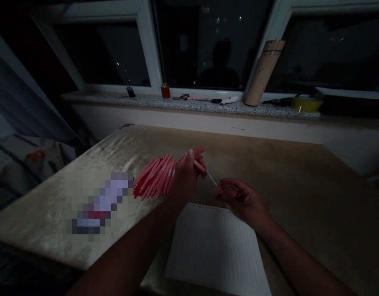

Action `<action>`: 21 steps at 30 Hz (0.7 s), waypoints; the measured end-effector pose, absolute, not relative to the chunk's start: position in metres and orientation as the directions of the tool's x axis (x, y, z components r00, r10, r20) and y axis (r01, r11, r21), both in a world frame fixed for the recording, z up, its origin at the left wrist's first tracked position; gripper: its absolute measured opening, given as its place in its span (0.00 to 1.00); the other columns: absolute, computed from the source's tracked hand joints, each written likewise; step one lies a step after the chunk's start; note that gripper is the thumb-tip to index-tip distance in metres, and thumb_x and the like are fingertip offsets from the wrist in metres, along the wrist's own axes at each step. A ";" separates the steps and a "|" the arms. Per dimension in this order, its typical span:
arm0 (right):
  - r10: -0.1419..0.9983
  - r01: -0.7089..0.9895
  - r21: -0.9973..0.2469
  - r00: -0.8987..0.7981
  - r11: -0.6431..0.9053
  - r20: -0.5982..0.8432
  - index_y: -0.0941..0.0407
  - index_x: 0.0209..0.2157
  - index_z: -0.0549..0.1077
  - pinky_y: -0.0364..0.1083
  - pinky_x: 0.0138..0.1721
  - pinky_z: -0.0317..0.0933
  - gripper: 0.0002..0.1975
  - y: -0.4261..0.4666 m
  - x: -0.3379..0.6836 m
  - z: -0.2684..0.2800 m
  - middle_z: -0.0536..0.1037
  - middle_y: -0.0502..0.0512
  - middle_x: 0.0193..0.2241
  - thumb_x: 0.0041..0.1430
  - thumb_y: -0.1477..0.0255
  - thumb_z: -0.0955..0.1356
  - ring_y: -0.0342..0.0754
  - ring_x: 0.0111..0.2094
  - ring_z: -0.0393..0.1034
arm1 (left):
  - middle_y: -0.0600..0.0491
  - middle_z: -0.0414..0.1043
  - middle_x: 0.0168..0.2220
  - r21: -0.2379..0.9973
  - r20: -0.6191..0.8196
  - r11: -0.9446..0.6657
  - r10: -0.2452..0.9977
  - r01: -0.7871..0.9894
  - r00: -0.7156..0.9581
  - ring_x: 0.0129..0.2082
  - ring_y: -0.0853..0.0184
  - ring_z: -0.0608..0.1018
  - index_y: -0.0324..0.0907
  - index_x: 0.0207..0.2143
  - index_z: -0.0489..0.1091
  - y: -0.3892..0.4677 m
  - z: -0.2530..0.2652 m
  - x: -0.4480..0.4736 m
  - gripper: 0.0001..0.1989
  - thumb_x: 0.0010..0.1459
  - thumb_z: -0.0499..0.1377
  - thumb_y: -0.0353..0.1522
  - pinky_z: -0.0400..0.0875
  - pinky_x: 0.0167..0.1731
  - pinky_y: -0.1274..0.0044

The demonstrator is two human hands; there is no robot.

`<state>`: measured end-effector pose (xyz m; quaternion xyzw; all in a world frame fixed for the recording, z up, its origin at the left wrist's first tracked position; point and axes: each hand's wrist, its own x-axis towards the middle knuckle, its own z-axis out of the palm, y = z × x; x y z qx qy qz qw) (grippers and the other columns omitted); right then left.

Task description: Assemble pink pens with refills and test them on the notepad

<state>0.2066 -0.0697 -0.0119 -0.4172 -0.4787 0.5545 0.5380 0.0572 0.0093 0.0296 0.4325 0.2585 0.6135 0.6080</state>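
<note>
My left hand [188, 166] is closed around a pink pen barrel [199, 166]. From the barrel's lower end a thin whitish rod, like a pen refill [211, 178], runs to my right hand [240, 197]. The fingers of that hand pinch a small red pen part [219, 189] on the rod. Both hands are above the far edge of a spiral notebook [217, 246] with lined pages, lying open on the table. A pile of pink and red pens [155, 179] lies just left of my left hand, which partly covers it.
The table [288, 176] has a pale cover. A pixelated object [101, 203] lies at its left. On the granite windowsill [115, 100] stand a small red jar [165, 91], a tall cardboard tube [264, 74] and a yellow tape roll [306, 103].
</note>
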 end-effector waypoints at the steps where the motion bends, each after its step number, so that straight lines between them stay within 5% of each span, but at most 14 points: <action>1: 0.996 -0.192 -0.981 -0.074 0.039 0.054 0.53 0.41 0.69 0.45 0.34 0.65 0.17 -0.070 0.207 -0.012 0.75 0.53 0.34 0.48 0.69 0.72 0.45 0.32 0.73 | 0.56 0.63 0.23 0.841 0.224 -0.134 0.968 -0.524 0.111 0.17 0.76 0.66 0.35 0.40 0.69 0.009 0.029 0.057 0.22 0.58 0.51 0.45 0.60 0.15 0.82; 21: 0.996 -0.206 -0.977 -0.059 0.059 0.072 0.52 0.41 0.69 0.44 0.33 0.65 0.17 -0.070 0.206 -0.012 0.75 0.51 0.33 0.48 0.70 0.72 0.43 0.30 0.73 | 0.56 0.62 0.24 0.901 0.316 -0.243 0.935 -0.360 0.160 0.18 0.77 0.65 0.36 0.40 0.68 0.003 0.022 0.060 0.21 0.59 0.49 0.44 0.61 0.18 0.82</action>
